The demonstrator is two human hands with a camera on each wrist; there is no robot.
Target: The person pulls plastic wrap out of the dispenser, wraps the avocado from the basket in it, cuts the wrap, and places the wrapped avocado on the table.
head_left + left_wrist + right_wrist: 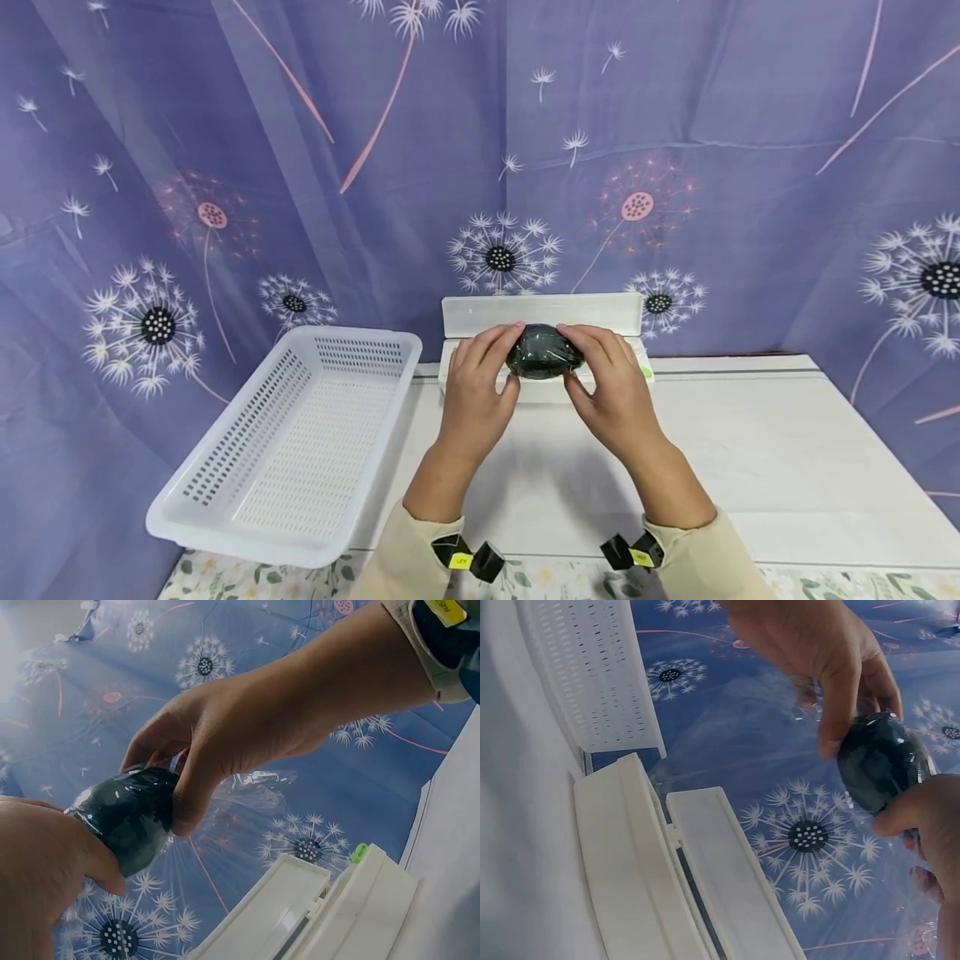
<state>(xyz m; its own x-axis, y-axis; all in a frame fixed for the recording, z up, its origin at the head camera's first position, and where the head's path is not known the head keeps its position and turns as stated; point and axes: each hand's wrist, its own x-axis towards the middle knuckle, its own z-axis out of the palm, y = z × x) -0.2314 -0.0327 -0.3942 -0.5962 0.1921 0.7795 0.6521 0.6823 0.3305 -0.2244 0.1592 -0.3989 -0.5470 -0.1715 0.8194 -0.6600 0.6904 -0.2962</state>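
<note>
A dark, rounded bundle wrapped in clear plastic is held up in front of me between both hands. My left hand pinches its left end between thumb and fingers, and my right hand pinches the right end the same way. Loose clear film trails from the wrapping in the left wrist view. What the dark bundle is made of cannot be told. Behind and below the hands stands a long white box, its hinged lid raised; the hands hide much of its inside.
To the left stands a white perforated plastic basket. A green clip shows at one end of the white box. A white sheet covers the table, with floral cloth along the near edge. Behind hangs a blue dandelion-print curtain.
</note>
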